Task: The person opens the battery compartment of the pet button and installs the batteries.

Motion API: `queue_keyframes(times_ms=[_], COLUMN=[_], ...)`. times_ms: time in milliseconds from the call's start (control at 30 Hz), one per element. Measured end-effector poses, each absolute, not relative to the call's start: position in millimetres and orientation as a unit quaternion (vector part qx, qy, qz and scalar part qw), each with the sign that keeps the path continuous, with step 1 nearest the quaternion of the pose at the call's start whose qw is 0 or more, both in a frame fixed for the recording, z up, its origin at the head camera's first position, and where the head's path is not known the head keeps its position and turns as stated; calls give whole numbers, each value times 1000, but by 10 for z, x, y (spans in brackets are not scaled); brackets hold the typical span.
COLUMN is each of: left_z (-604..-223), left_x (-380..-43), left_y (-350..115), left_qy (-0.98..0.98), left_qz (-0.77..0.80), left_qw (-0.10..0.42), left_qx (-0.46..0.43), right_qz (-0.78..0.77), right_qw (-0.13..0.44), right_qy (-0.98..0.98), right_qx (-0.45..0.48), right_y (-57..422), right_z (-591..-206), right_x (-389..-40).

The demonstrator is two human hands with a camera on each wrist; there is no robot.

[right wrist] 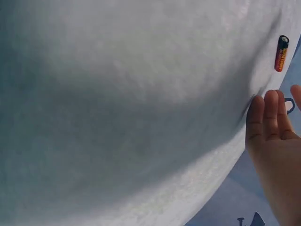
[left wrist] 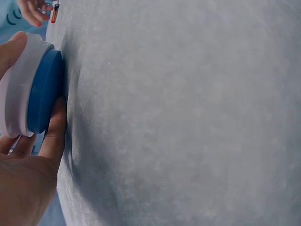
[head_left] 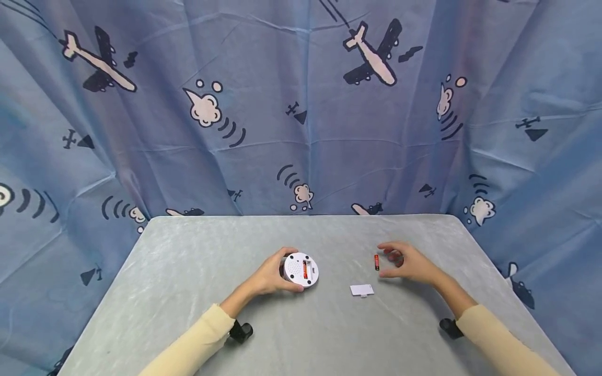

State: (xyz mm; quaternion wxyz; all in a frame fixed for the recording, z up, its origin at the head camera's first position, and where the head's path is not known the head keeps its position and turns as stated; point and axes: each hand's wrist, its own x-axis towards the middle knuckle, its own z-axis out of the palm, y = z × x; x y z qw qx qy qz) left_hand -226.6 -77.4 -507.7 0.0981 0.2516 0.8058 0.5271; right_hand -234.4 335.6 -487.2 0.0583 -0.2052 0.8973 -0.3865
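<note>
In the head view my left hand (head_left: 269, 274) grips a round white device (head_left: 294, 271) by its side, thumb at the near edge and fingers behind. Its underside faces up, with a battery compartment uncovered and a red battery (head_left: 305, 270) lying in it. The left wrist view shows the device's blue part (left wrist: 46, 92) facing the table, with a finger under it. A second red battery with a black end (right wrist: 281, 53) lies on the table. My right hand (head_left: 410, 263) is just right of that battery, thumb and fingers spread apart, holding nothing.
A small white battery cover (head_left: 361, 290) with a tab lies on the table between the hands, nearer the right one. The table (head_left: 197, 261) has a pale grey cloth surface. Behind it hangs a blue curtain (head_left: 263, 68) printed with airplanes.
</note>
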Motion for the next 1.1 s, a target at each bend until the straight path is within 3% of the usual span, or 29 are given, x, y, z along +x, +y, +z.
queue_keyframes(times_ms=[467,700,1100], left_z=[-5059,-5079,-5065], left_x=[-2269,-2274,-2254], left_y=[-810,-781,-775], left_qy=[797,794,798], left_qz=[534,538,531], left_qw=[109,110,111], left_qx=[258,261,263], right_qz=[-313,-361,-452], right_qw=[57,54,69], right_qy=[921,907,852], right_qx=[-227,-210,-257], right_y=[3170,3099,2554], right_z=[-4880,-4819,-4817], right_x=[-2488,-2421,-2307])
